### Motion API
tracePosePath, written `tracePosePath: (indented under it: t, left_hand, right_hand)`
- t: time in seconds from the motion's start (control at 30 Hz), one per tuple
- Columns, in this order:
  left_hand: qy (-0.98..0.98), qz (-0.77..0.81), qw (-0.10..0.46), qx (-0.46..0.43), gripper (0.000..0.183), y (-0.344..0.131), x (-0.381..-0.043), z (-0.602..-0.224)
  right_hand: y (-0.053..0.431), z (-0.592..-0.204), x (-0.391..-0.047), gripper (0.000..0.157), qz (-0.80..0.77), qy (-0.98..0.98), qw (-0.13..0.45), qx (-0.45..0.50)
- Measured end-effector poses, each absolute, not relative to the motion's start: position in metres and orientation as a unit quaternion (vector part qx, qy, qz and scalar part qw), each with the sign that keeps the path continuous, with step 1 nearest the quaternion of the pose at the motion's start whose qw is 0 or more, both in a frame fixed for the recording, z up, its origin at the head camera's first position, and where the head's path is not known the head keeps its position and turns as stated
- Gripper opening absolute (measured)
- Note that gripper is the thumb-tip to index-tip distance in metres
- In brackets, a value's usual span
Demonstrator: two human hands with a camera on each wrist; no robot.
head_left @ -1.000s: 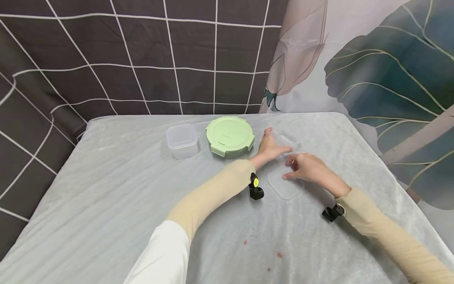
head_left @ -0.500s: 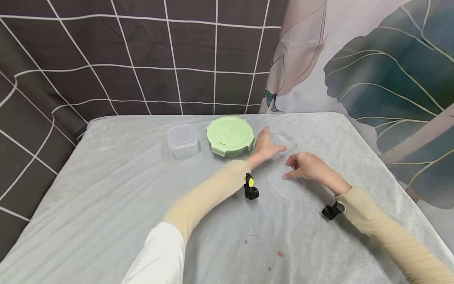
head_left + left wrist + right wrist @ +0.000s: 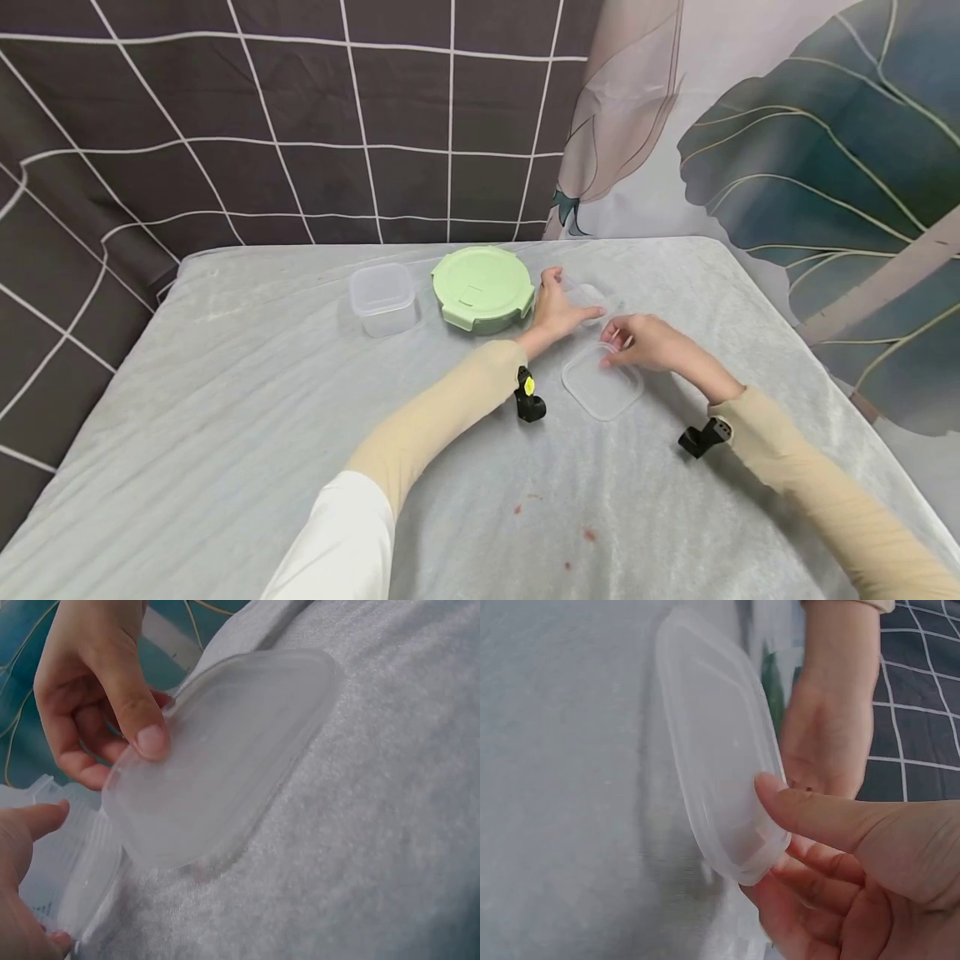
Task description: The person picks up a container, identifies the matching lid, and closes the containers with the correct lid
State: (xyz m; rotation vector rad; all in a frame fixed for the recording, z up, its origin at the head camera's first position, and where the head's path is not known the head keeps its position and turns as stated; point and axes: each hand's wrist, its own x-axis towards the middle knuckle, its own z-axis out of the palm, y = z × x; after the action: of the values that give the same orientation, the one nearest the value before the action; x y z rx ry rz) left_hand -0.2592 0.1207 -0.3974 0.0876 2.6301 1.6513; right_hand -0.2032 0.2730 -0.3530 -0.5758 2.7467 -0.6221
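My right hand [image 3: 651, 342] pinches a translucent square lid [image 3: 603, 383] at one corner, thumb on the upper face and fingers beneath. That lid [image 3: 716, 742] is tilted in the right wrist view and casts a shadow on the cloth. Beyond it, my left hand [image 3: 557, 310] grips a clear plastic container [image 3: 588, 298], thumb and fingers spread around its sides. In the left wrist view, the container [image 3: 71, 862] shows only in part at the left edge, next to the lid. Part of it is hidden behind my left hand in the head view.
A round container with a light green clip lid [image 3: 483, 283] stands left of my left hand. Further left is a translucent square tub [image 3: 383, 300] with its lid on. Grey cloth [image 3: 300, 400] covers the table; a dark gridded curtain [image 3: 300, 108] hangs behind.
My left hand has shifted slightly left with the clear container. The lid in my right hand has tilted up from the cloth, and its rim shows more plainly.
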Motion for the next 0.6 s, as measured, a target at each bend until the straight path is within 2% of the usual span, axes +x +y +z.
tracePosePath:
  t: [0.2,0.6]
  left_hand:
    - [0.855,0.517,0.019,0.042,0.091,0.119,-0.261,-0.399]
    - [0.843,0.535,0.021,0.046,0.095,0.121,-0.262,-0.401]
  right_hand:
    - [0.278,-0.344,-0.202,0.021,-0.243,0.936,0.147,-0.209]
    - [0.279,-0.33,-0.198,0.018,-0.256,0.935,0.109,-0.219]
